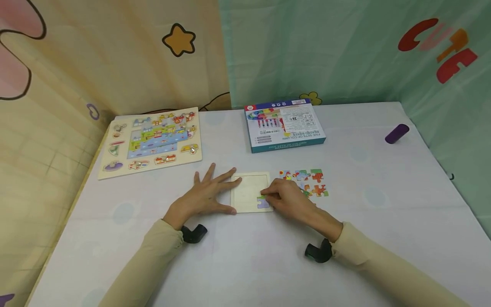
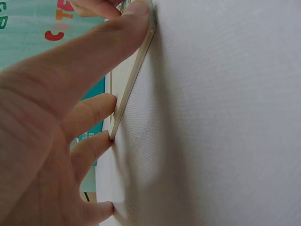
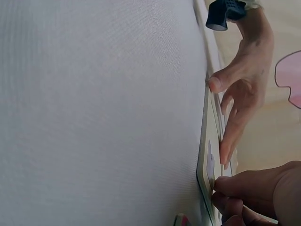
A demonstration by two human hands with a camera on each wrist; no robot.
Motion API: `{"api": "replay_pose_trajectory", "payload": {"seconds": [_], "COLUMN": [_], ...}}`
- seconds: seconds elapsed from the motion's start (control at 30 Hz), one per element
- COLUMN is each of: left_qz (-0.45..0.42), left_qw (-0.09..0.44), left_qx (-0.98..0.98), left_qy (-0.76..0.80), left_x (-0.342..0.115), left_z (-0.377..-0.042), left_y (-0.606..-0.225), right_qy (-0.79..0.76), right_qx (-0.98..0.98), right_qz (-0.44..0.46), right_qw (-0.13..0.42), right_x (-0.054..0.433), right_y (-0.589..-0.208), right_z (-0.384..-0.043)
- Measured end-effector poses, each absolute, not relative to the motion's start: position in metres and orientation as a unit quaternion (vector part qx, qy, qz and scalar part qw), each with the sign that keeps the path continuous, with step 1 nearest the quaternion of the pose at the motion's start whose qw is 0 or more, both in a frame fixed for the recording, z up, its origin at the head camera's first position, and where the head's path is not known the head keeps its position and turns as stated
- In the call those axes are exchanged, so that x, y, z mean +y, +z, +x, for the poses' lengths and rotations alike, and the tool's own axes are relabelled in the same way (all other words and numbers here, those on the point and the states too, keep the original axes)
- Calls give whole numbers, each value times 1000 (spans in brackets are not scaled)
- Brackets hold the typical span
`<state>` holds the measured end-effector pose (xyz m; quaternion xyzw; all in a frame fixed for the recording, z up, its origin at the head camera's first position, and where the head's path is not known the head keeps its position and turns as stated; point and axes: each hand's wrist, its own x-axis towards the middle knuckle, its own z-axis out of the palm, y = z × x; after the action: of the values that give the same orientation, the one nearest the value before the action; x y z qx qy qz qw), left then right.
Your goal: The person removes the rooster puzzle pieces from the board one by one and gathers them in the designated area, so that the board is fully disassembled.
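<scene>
A square wooden puzzle tray (image 1: 245, 187) lies flat on the table, with a purple and green puzzle piece (image 1: 262, 203) in its near right corner. My left hand (image 1: 207, 194) has its fingers spread over the tray's left side; its thumb (image 2: 136, 21) touches the near edge. At the tray's right side, my right hand (image 1: 289, 198) pinches at the upper part of the puzzle piece with thumb and fingertips. The fingers partly cover that piece. Just right of this hand lie several colourful loose puzzle pieces (image 1: 318, 190), some hidden behind it.
A larger wooden knob puzzle board (image 1: 149, 160), with picture sheets on it, lies at the back left. A flat cardboard box (image 1: 285, 125) stands behind the tray. Far right is a dark purple cylinder (image 1: 397, 133). Curtains border the back of the white table (image 1: 245, 264).
</scene>
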<state>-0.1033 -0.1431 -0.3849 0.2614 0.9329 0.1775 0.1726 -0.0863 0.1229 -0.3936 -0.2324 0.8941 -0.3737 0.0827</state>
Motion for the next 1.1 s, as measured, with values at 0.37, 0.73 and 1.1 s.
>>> {"api": "replay_pose_trajectory", "payload": {"seconds": [0.37, 0.73, 1.1], "left_qz": [262, 264, 263], "left_qw": [173, 174, 176], "left_qx": [933, 932, 931], "left_qy": [175, 176, 180], "left_x": [-141, -141, -143], "left_z": [-103, -104, -103], "left_y": [-384, -385, -384], "right_qy": [-399, -450, -453], "right_qx": [894, 875, 880], "right_qz": [-177, -127, -59], "right_qw": [98, 125, 130], "right_x": [128, 149, 221], "right_y": [-389, -383, -388], "right_z": [-89, -86, -73]}}
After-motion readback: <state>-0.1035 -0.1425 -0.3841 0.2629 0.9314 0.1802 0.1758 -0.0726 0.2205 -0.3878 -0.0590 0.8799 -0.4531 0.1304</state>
